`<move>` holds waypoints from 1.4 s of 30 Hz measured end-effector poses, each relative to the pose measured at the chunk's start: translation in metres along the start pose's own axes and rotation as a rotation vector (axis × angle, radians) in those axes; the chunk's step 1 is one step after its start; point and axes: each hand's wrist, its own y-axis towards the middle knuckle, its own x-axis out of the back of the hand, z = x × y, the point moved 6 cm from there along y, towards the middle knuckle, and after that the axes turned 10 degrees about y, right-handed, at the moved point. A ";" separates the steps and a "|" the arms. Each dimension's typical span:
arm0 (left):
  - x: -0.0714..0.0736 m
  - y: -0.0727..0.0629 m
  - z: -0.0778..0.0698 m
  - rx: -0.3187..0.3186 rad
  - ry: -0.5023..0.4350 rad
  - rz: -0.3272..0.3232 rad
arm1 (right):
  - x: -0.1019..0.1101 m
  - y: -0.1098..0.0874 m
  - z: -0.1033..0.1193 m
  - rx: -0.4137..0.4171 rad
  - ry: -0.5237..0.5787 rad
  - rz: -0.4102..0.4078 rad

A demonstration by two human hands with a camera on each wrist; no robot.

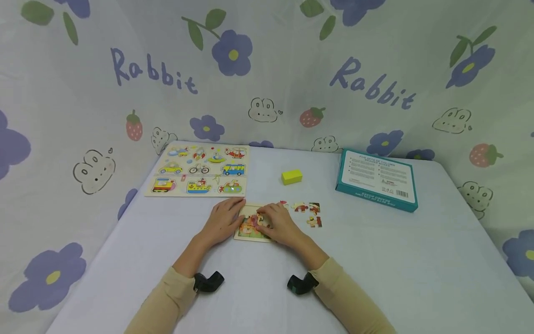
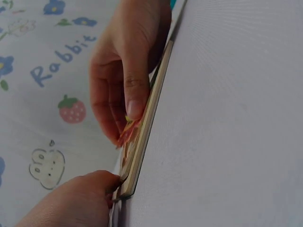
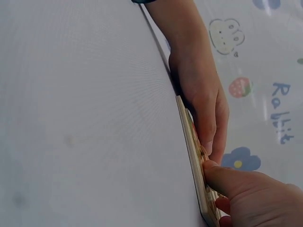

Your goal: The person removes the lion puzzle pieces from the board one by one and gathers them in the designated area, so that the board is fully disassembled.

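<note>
A small wooden jigsaw puzzle board [image 1: 250, 236] lies on the table in front of the person, partly filled with colourful pieces. At its left edge the left hand [image 1: 223, 220] holds the board, with the thumb over the rim and the fingers along the far left corner. The right hand [image 1: 281, 225] is over the board's right part. In the left wrist view its thumb and fingers pinch a reddish puzzle piece [image 2: 127, 136] just at the board's surface. The right hand covers part of the picture. Several loose puzzle pieces [image 1: 314, 221] lie right of the board.
A larger wooden vehicle puzzle [image 1: 196, 183] lies behind the left hand. A yellow block [image 1: 291, 176] stands beyond the loose pieces. At the back right is a teal and white box [image 1: 377, 178]. A printed cloth hangs behind the white table [image 1: 417, 269].
</note>
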 end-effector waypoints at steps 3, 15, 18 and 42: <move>0.000 0.001 0.000 -0.001 -0.002 0.002 | 0.002 0.001 0.000 -0.003 -0.002 -0.004; 0.002 0.001 -0.001 -0.002 -0.010 0.010 | 0.003 0.000 0.002 -0.035 0.019 0.007; 0.003 0.001 -0.001 -0.005 -0.010 0.005 | 0.003 -0.001 0.004 0.016 0.016 -0.026; 0.000 -0.001 0.000 -0.031 -0.010 -0.001 | 0.024 -0.003 0.024 0.120 0.092 -0.116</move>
